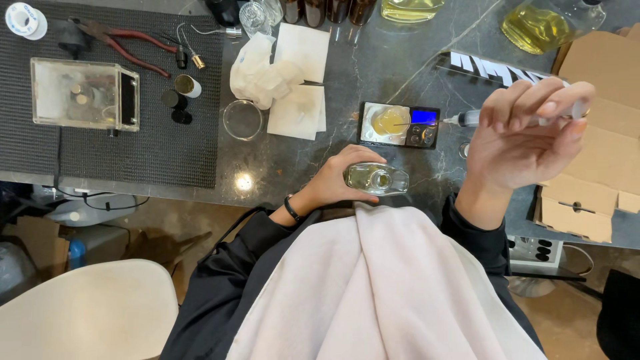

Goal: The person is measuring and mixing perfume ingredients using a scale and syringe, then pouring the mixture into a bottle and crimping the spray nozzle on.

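My left hand point(337, 183) grips a small clear glass bottle point(377, 179) with an open neck, held above my lap near the table's front edge. My right hand point(527, 137) is raised and closed around a syringe point(469, 119). Its thin needle points left over a small dish of yellow liquid point(391, 122). That dish rests on a small digital pocket scale point(400, 125) with a lit blue display. The syringe's rear part is hidden by my fingers.
A black mat point(160, 147) at left carries a clear plastic box point(83, 93), red-handled pliers point(127, 43) and small caps. White tissues point(280, 73) and a glass dish point(243, 120) lie mid-table. Flasks of yellow liquid point(537, 27) stand at the back. A cardboard box point(600, 133) sits right.
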